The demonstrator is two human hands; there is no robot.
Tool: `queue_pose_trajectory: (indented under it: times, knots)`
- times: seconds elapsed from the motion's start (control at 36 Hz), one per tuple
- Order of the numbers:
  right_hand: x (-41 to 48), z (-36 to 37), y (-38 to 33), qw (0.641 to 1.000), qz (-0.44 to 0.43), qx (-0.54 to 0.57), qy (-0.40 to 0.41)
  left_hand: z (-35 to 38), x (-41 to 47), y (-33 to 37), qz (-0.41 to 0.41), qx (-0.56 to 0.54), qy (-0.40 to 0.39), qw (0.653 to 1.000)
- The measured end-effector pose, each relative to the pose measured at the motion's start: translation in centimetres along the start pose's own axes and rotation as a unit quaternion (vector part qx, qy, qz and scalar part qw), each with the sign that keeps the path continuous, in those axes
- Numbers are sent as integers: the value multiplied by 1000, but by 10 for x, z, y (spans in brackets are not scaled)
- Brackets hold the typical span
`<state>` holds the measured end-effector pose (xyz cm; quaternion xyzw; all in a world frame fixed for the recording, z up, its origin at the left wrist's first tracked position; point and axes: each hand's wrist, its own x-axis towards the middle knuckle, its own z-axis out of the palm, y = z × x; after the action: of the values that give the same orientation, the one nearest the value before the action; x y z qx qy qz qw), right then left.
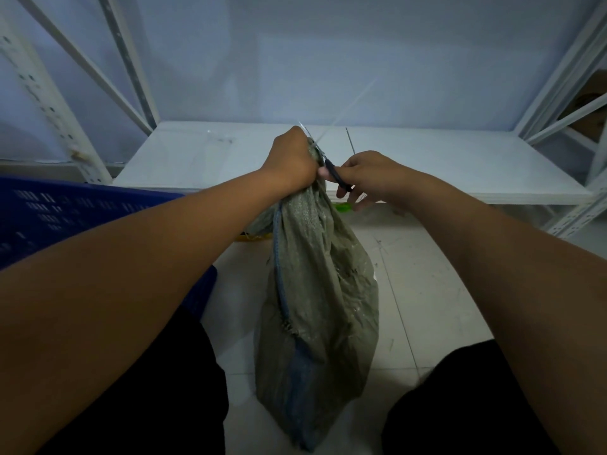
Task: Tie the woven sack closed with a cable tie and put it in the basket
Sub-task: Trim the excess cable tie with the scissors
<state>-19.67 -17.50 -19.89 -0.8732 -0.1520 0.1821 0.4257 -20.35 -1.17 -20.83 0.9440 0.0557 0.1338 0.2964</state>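
A: Starting at the left, what do I log?

B: I see a blue basket (65,218) at the left edge, on the floor, slotted wall facing me. It sits beside the person's left forearm and is well apart from the sack's neck.

A: And the sack?

B: The woven sack (315,290) hangs in the middle of the frame, olive-grey with a blue stripe down one side. Its body droops between the person's 2 knees toward the tiled floor (427,290). I cannot tell if the bottom touches the tiles.

A: Left hand?

B: The left hand (290,159) is a closed fist, fingers clamped around the gathered neck of the sack. A pale cable tie (348,108) runs up and to the right from that fist, thin and blurred.

A: Right hand?

B: The right hand (368,175) sits just beside the left, fingers curled around black-handled scissors (335,174). The tips point at the neck, by the tie. I cannot tell whether the blades are apart.

A: Beyond them?

B: A white shelf board (460,159) of a metal rack (565,77), with 1 thin dark rod (350,139) lying on it.
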Motion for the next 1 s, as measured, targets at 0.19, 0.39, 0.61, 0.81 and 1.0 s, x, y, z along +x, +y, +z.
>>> queue_pose_trajectory:
  times: [0.19, 0.39, 0.61, 0.81, 1.0]
  knots:
    - [0, 3, 0, 1000, 0, -8, 3, 2, -1, -1, 15, 1, 5, 1000]
    - [0, 0, 2, 1000, 0, -2, 10, -2, -3, 1, 44, 17, -1, 999]
    - [-1, 0, 1, 1000, 9, 1, 10, -1, -1, 1, 70, 39, 6, 997]
    - [2, 0, 1, 1000, 0, 0, 9, -4, -3, 2, 56, 10, 14, 998]
    - [2, -1, 3, 1000, -4, 16, 10, -6, -7, 5, 49, -4, 11, 999]
